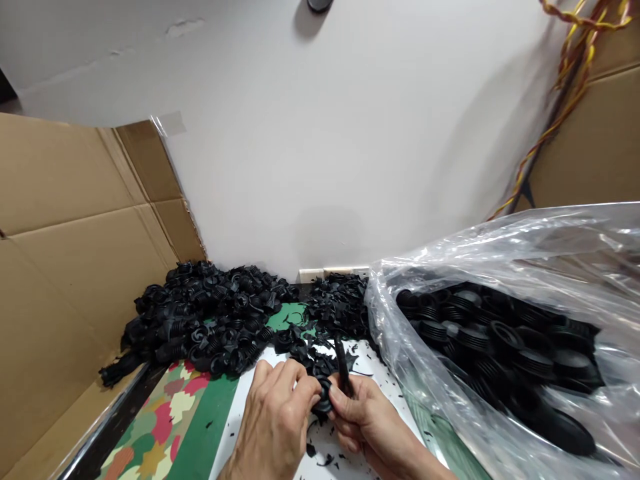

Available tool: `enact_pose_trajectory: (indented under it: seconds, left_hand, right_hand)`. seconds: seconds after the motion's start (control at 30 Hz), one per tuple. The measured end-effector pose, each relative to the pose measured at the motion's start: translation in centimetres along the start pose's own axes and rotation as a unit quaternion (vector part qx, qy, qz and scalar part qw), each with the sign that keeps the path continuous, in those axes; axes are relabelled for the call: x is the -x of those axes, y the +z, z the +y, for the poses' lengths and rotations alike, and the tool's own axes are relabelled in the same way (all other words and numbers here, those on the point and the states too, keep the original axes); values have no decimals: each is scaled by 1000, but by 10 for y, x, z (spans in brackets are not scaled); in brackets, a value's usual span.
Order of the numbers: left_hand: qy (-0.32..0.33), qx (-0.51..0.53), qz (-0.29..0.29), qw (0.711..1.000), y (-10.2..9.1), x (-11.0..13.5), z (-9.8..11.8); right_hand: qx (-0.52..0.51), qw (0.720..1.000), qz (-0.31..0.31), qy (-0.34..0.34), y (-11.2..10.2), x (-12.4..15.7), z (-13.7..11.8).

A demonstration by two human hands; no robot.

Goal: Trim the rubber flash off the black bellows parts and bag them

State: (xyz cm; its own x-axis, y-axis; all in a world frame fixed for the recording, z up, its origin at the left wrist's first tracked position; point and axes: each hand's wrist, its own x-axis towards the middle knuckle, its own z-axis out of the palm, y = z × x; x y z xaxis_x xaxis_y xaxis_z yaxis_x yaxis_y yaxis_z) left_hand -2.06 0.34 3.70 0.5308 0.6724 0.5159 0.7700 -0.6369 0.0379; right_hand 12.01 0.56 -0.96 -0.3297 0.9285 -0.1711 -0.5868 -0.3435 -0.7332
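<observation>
My left hand (276, 417) is curled with its fingertips pinching a small black ribbed rubber part (324, 395) at the bottom centre. My right hand (367, 421) is closed round a thin black tool (342, 363) that points up and away, its thumb touching the same rubber part. Both hands hover over a white sheet (373, 365) strewn with black rubber trimmings. A big heap of black ribbed rubber parts (210, 320) lies behind the hands to the left.
A clear plastic bag (505, 267) holding several black rubber parts fills the right side. Cardboard (65, 253) walls the left, more cardboard (600, 133) stands at the right. A white wall (325, 147) is behind, twisted coloured wires (565, 80) hang at top right. A patterned green table cover (165, 427) shows at lower left.
</observation>
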Motion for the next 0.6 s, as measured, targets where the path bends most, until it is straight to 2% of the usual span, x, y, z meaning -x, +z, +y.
enact_pose_trajectory:
  seconds: [0.17,0.37,0.5,0.6]
  left_hand:
    - [15,-58,-3,998,2,-2,2]
    - [57,-111,-34,992,7,-1,4]
    - [92,-139,-23,986,17,0,4]
    - [88,-139,7,986,23,-1,5]
  right_hand:
    - [36,999,22,-6,-3,-3,3]
    - [144,988,45,-28,-16,-18,20]
    - [202,976,70,-44,-20,-17,21]
    - [224,969,82,-57,-19,-14,16]
